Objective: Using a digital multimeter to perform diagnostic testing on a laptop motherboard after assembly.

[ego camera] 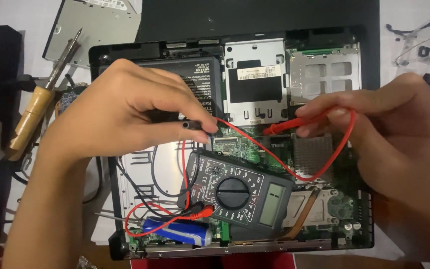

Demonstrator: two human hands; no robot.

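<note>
Hands work over an opened laptop chassis (125,55). Left hand (125,109) has its grip closed around the black probe (195,125), tip set down near the circuit board (255,142). Right hand (399,124) pinches the red probe (287,125) like a pen, pointing it at the same board. Black multimeter (240,192) rests on the chassis between them, its leads within reach, display readable.

Soldering iron (43,102), optical drive (95,27) upper left; blue-handled screwdriver (177,232) bottom.
</note>
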